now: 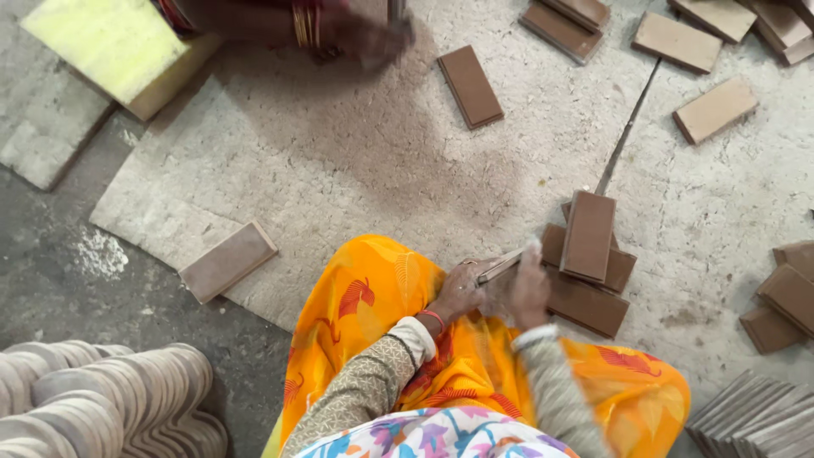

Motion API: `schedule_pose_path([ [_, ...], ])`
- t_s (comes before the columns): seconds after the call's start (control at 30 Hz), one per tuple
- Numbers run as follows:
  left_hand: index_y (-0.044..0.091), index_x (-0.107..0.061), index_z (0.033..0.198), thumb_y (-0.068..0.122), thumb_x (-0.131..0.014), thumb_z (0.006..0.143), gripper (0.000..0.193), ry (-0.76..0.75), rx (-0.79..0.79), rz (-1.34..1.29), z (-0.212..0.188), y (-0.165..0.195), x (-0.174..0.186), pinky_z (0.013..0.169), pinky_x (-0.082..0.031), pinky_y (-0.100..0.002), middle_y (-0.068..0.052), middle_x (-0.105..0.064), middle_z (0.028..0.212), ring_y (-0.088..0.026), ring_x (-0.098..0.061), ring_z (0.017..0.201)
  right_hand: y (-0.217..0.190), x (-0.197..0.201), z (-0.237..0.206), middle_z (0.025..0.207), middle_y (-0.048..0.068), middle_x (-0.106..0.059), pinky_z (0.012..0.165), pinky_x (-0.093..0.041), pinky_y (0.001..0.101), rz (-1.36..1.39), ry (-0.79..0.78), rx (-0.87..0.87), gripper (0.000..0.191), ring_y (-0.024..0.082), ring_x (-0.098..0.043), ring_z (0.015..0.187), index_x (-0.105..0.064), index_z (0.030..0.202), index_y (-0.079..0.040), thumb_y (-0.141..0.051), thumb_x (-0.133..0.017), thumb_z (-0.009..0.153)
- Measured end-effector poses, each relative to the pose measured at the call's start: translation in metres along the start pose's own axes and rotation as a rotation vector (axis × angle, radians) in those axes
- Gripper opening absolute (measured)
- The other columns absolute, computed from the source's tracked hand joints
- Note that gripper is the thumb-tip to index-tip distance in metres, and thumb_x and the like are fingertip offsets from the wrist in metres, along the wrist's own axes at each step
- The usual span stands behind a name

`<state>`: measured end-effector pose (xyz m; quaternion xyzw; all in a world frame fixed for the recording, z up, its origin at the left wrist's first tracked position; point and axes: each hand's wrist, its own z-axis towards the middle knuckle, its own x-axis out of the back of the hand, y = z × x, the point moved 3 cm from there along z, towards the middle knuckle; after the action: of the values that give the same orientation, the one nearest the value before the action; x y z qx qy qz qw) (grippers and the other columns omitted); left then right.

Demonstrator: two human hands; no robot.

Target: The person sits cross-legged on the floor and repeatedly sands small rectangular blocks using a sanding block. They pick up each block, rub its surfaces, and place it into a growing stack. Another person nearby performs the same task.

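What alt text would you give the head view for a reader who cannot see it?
Seen from above, a person in orange cloth holds a thin brown tile between the left hand and right hand, beside a small stack of tiles on a rough grey floor. More tiles lie scattered around, and another person's arm reaches in at the top.

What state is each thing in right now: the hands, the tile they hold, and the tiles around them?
left hand: gripping the held tile's near end
right hand: on the same tile, blurred
held tile: raised over the lap, tilted
tile stack: lying criss-crossed beside the hands
single tile: flat, alone on the slab
another person's hand: blurred at the top edge
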<state>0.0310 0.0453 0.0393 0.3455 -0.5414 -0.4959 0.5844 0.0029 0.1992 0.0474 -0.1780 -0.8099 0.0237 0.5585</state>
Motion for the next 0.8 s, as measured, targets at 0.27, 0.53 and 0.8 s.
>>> schedule_pose_path([
  [0.27, 0.017, -0.068, 0.132, 0.012, -0.055, 0.084, 0.05, 0.027, 0.227, 0.032, -0.018, -0.005, -0.004, 0.088, -0.055, -0.048, -0.018, -0.073, 0.118, -0.04, -0.068, 0.106, -0.001, -0.015, -0.06, 0.148, 0.029, -0.051, 0.099, -0.049, 0.0506, 0.093, 0.493, 0.725, 0.067, 0.044, -0.056, 0.127, -0.042, 0.151, 0.005, -0.004, -0.055, 0.085],
  [0.53, 0.009, -0.067, 0.13, 0.009, -0.06, 0.072, 0.058, -0.043, 0.109, 0.099, -0.014, -0.006, -0.008, 0.099, -0.052, -0.043, -0.017, -0.07, 0.127, -0.036, -0.066, 0.116, 0.025, -0.025, 0.004, 0.121, 0.034, -0.065, 0.081, -0.055, 0.0502, 0.364, 0.19, 0.204, 0.046, 0.043, -0.069, 0.092, -0.056, 0.141, 0.006, -0.02, -0.053, 0.103],
  [0.8, 0.009, -0.068, 0.13, 0.022, -0.067, 0.086, 0.046, -0.045, 0.127, 0.094, -0.019, 0.002, -0.006, 0.097, -0.052, -0.041, -0.014, -0.07, 0.127, -0.034, -0.066, 0.115, -0.01, 0.005, -0.055, 0.127, 0.032, -0.063, 0.079, -0.059, 0.0513, 0.149, 0.135, 0.3, 0.05, 0.043, -0.071, 0.091, -0.048, 0.139, 0.007, -0.006, -0.037, 0.092],
])
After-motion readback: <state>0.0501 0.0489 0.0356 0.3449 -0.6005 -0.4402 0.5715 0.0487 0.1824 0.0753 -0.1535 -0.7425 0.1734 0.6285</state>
